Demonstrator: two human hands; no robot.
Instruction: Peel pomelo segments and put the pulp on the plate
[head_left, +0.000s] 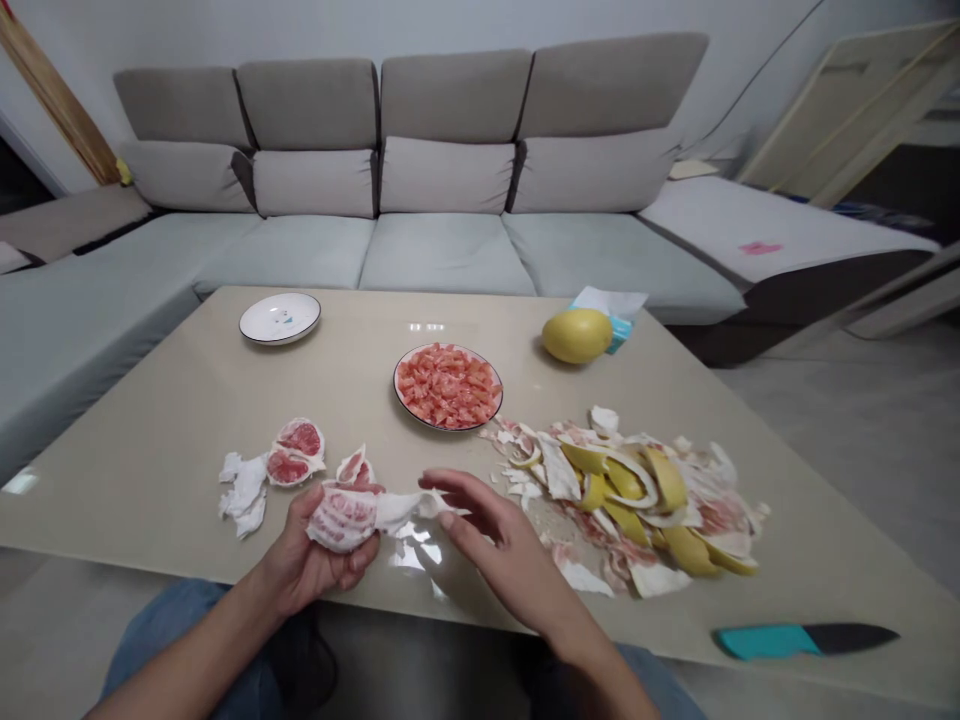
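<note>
My left hand (pixel 330 560) is closed around a piece of peeled red pomelo (pixel 341 518), its pinkish segments coated in white membrane. From that piece a strip of white pith (pixel 401 510) stretches to the right. The strip's far end is pinched between the thumb and fingers of my right hand (pixel 491 530). Just behind my left hand lies a small pomelo wedge (pixel 355 467) with red flesh. Left of it sits a larger cut pomelo chunk (pixel 298 452), beside a crumpled white piece (pixel 244 492) that could be pith or tissue.
A plate of red pomelo pulp (pixel 448 388) stands mid-table. To the right spreads a heap of peel and pith (pixel 637 500). A knife (pixel 806 640) lies at the front right edge. Farther back are a whole pomelo (pixel 577 335), a tissue pack (pixel 621 325) and a white plate (pixel 280 318).
</note>
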